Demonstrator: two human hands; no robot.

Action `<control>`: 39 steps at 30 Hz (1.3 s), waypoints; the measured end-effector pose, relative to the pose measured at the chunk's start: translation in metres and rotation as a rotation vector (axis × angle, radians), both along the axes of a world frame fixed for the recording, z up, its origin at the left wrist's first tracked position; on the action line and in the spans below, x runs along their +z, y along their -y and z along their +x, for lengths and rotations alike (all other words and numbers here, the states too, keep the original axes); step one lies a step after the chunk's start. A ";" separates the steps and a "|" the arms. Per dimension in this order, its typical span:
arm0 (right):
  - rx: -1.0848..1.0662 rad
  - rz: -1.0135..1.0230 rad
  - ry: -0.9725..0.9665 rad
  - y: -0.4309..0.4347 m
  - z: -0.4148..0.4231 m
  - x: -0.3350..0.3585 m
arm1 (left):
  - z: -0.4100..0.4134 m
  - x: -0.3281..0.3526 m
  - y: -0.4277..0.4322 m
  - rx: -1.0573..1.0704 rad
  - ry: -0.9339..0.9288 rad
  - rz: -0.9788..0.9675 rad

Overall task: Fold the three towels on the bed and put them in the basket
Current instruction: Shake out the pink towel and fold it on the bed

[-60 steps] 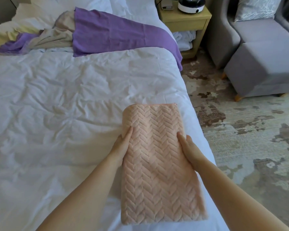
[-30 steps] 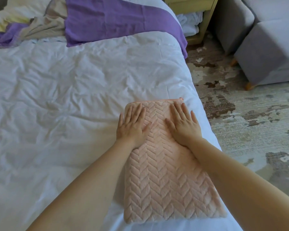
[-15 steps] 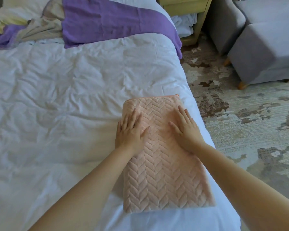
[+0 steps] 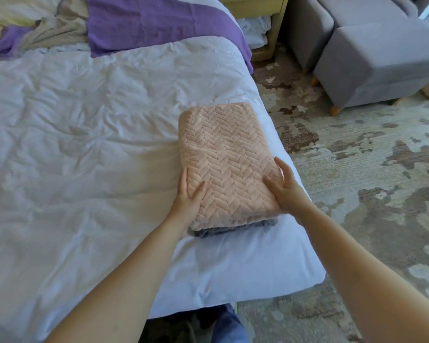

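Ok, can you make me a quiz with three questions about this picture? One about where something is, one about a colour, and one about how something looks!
1. Where is the pink towel? A: in a basket. B: on the bed, near its edge. C: on the floor.
2. What colour is the towel peeking out beneath it? A: grey. B: green. C: red.
3. How is the pink towel? A: spread out flat. B: crumpled in a heap. C: folded into a block.
Answers: 1 B, it lies on the bed beside the edge. 2 A, a grey towel shows under its near end. 3 C, it is a tidy rectangle, held at its sides by the left hand and right hand.
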State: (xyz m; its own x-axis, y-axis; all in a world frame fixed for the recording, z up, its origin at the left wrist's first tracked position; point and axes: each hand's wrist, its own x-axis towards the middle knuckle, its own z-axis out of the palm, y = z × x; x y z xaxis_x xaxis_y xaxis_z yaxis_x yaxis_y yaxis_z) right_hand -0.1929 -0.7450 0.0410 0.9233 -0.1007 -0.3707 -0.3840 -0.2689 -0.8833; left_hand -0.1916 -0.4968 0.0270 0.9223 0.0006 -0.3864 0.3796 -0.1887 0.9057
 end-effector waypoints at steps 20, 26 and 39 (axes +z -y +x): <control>0.454 -0.895 0.190 -0.015 -0.016 -0.060 | -0.030 -0.043 0.035 -0.553 0.423 1.166; 0.415 -0.886 0.195 -0.020 -0.021 -0.073 | -0.031 -0.049 0.036 -0.603 0.360 1.218; 0.201 -0.592 0.419 -0.038 0.072 0.047 | 0.051 0.072 -0.028 -0.169 0.658 0.884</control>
State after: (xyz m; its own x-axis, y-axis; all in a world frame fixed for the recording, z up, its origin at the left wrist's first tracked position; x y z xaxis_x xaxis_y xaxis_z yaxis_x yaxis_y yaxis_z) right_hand -0.1211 -0.7073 0.0882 0.9968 0.0113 0.0793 0.0589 -0.7738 -0.6307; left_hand -0.1405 -0.4685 0.0988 0.9614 -0.1106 0.2521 -0.2161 -0.8706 0.4420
